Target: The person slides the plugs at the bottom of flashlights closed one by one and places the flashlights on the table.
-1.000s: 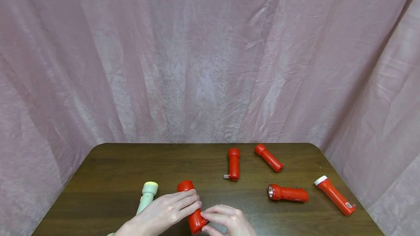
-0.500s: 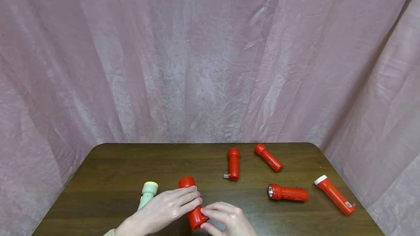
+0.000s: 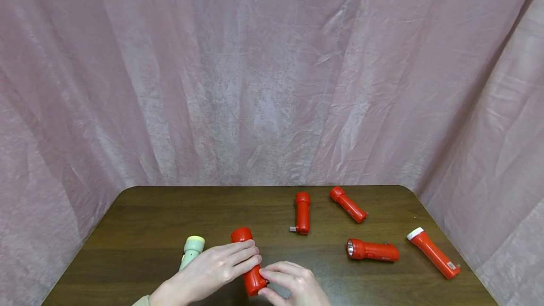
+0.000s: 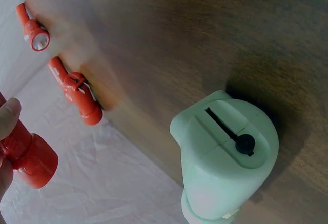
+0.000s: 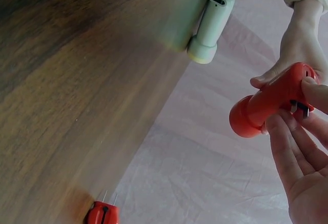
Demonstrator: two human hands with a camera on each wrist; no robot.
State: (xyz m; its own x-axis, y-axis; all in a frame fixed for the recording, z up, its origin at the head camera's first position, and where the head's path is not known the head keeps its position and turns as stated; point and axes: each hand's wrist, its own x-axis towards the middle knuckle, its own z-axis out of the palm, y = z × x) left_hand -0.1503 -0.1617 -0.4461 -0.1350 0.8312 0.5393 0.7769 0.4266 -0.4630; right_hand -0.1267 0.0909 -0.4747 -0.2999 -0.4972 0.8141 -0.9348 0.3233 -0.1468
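My left hand [image 3: 218, 268] grips the body of a red flashlight [image 3: 241, 235], its fingers wrapped over the top. The lamp end points away from me. At the tail end my right hand [image 3: 293, 282] pinches the flashlight with thumb and fingers. Two metal plug prongs [image 5: 300, 109] stick out from the tail's side in the right wrist view, between the right thumb and fingers. Left of the hands lies a pale green flashlight [image 3: 193, 247] with a yellow rim, partly hidden by the left arm. Its tail [image 4: 230, 131] shows a dark slot in the left wrist view.
On the brown table [image 3: 170, 211] several other red flashlights lie to the right. One at the back [image 3: 302, 211] has its prongs out; another [image 3: 348, 206] lies beside it. Nearer are one with a clear lens [image 3: 376, 251] and one with a white rim [image 3: 435, 255]. A pink curtain [image 3: 263, 84] hangs behind.
Both hands hold the same flashlight throughout, and it has shifted slightly away from me. The prongs at its tail show a little more on the right side. Flashlights on the table stay put.
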